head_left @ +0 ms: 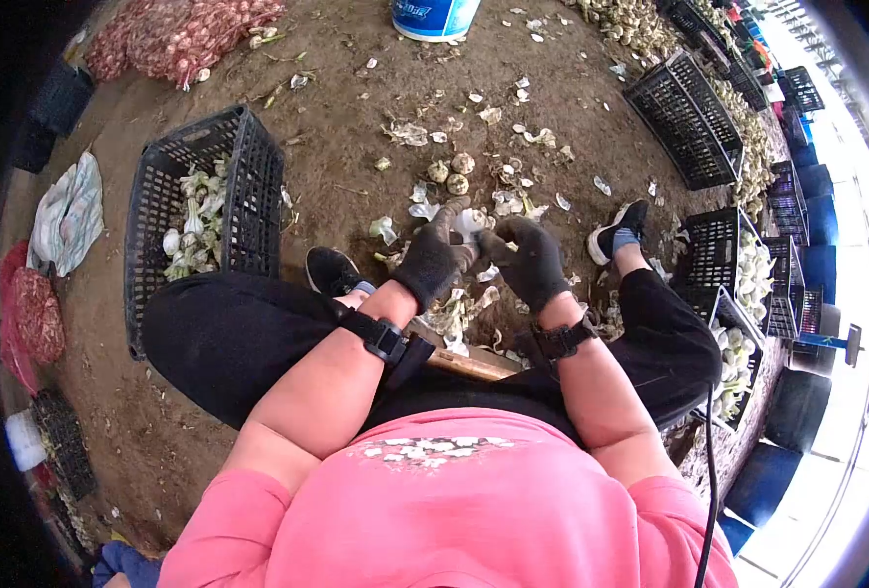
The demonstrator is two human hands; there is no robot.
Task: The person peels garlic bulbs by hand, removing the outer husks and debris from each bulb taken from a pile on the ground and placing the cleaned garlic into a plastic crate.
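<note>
A whitish garlic bulb (470,223) is between my two gloved hands, above the dirt floor. My left hand (436,250), in a dark glove, has its fingers wrapped against the bulb's left side. From the right, the bent fingers of my right hand (527,257), also gloved, meet the bulb; whether they hold something small is hidden. Just beyond my hands, several unpeeled bulbs (458,183) lie together on the ground. Peeled skins (454,318) are scattered beneath and around my hands.
A black crate (248,196) with stemmed garlic stands at left, near my knee. Crates of white bulbs (736,363) line the right side. A blue-white bucket (434,18) and red net sacks (175,39) are farther off. My shoes flank the work spot.
</note>
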